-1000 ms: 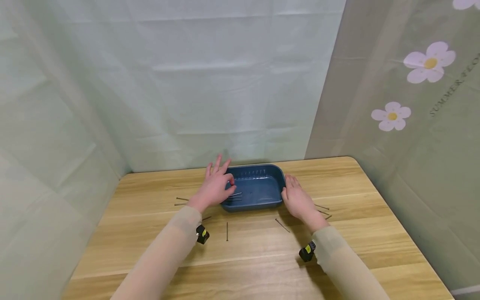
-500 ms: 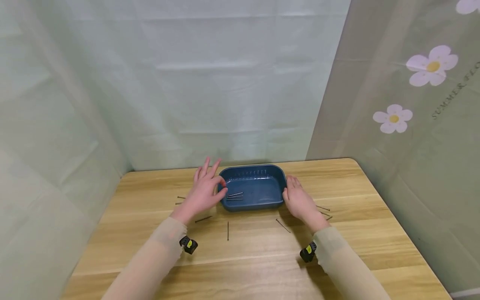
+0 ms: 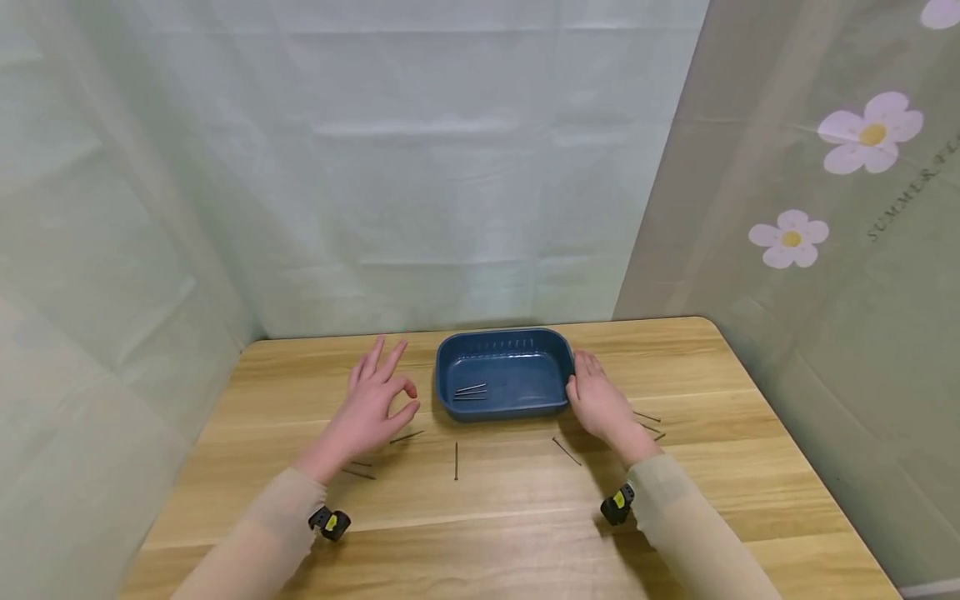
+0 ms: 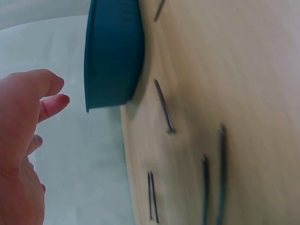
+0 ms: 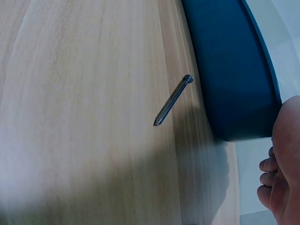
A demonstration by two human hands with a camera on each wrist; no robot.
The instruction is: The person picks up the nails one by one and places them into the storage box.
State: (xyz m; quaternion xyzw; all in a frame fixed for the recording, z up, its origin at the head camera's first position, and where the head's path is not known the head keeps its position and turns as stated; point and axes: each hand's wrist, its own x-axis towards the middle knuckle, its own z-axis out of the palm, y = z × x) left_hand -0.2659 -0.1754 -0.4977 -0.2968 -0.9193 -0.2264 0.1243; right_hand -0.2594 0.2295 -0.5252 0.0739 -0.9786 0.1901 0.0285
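Note:
A blue rectangular tray [image 3: 525,410] stands near the table's back edge, with three nails [image 3: 470,393] lying in its left end. My left hand [image 3: 367,410] hovers to the left of the tray, thumb and forefinger bent toward each other with a gap and nothing between them. My right hand [image 3: 597,402] lies against the tray's right side, fingers extended along the wall. In the left wrist view, loose nails lie on the table below my left hand, one of them a slanted nail [image 4: 164,107] close to the tray.
On the wooden table [image 3: 510,517], one nail [image 3: 456,461] points toward me and another nail [image 3: 566,451] lies slanted before the tray. More nails [image 3: 647,416] lie beside my right wrist. A pale curtain [image 3: 450,167] hangs behind the table.
My left hand has drawn back from over the tray's left end, moving left and toward me, which uncovers the nails inside. My right hand stays at the tray's side.

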